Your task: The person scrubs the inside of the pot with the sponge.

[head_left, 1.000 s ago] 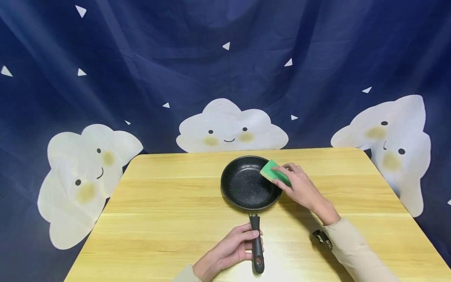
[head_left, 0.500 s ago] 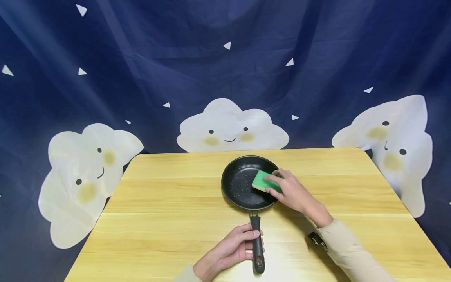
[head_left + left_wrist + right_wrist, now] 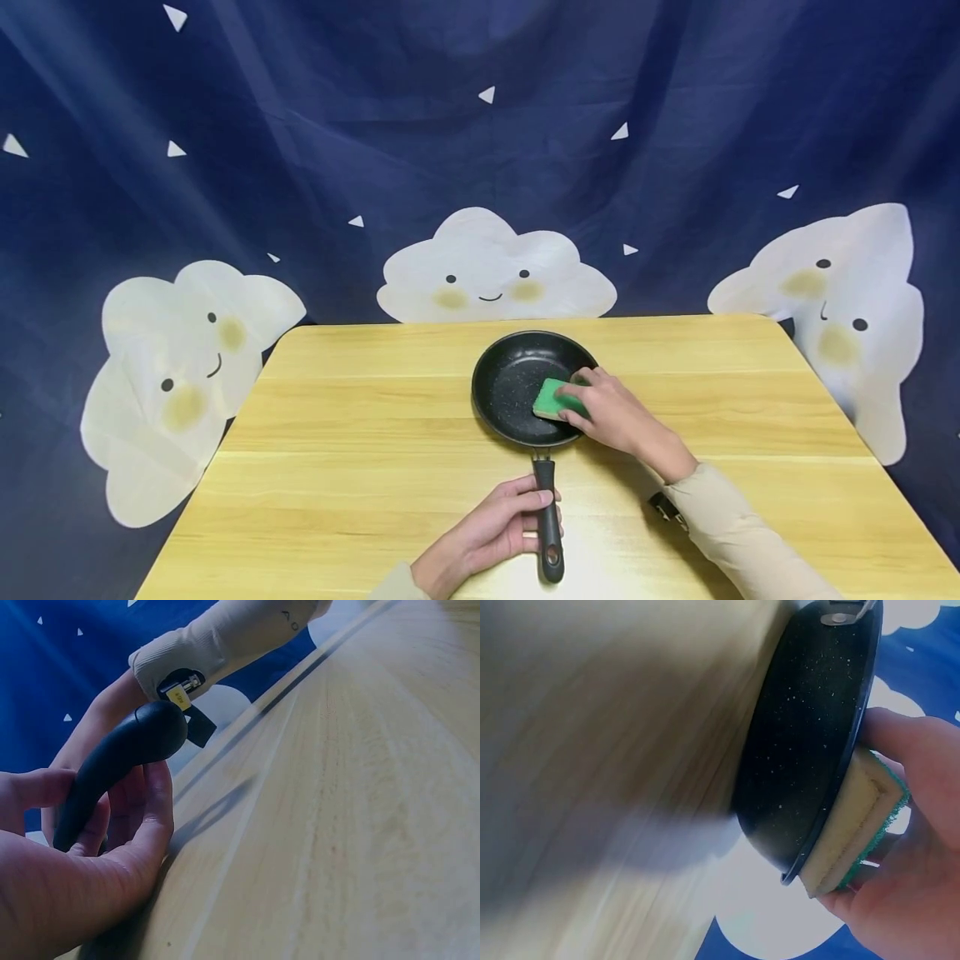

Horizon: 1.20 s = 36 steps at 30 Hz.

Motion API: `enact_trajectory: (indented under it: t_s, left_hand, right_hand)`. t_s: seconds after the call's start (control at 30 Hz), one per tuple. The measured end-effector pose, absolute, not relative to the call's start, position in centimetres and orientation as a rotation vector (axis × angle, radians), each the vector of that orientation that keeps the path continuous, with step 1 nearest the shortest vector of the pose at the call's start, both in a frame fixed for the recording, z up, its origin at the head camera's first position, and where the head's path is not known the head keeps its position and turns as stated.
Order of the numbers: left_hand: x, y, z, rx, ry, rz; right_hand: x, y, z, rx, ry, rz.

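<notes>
Wood (image 3: 337,475) stretches beneath the left hand (image 3: 489,527), which grips the handle (image 3: 550,533) of the pan (image 3: 506,396); ahead, the right hand (image 3: 611,410) pinches a sponge (image 3: 551,401) inside the pan, cloud-printed blue cloth (image 3: 420,150) hanging beyond both.

Across from me hangs a dark blue sheet (image 3: 420,150), perhaps a curtain, falling in soft folds, with small white triangles (image 3: 488,96) and three smiling clouds (image 3: 483,250) on it. The pale wood-grained table (image 3: 330,483) before it catches a bright glare (image 3: 600,542) near its front.

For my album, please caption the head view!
Left hand grips the handle of a frying pan; right hand holds a scouring sponge over it.
</notes>
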State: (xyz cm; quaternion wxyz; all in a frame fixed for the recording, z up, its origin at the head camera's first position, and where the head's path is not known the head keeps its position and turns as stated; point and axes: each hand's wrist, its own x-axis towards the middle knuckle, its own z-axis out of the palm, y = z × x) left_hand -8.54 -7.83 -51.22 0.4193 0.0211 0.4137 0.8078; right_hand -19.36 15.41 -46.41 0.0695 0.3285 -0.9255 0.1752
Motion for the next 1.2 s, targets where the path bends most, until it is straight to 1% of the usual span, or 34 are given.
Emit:
enact_trajectory:
  t_s: [0.43, 0.87, 1.2]
  left_hand:
    - [-8.4, -8.0, -51.3, 0.010, 1.018, 2.023]
    - [-8.5, -7.9, -51.2, 0.046, 1.035, 2.037]
    - [-8.4, -8.0, -51.2, 0.065, 1.033, 2.039]
  right_hand:
    - [-18.9, 15.0, -45.5, 1.022, -2.845, 0.546]
    - [-19.0, 14.9, -44.8, 1.045, -2.913, 0.591]
    - [-18.2, 14.6, -44.8, 1.043, -2.936, 0.689]
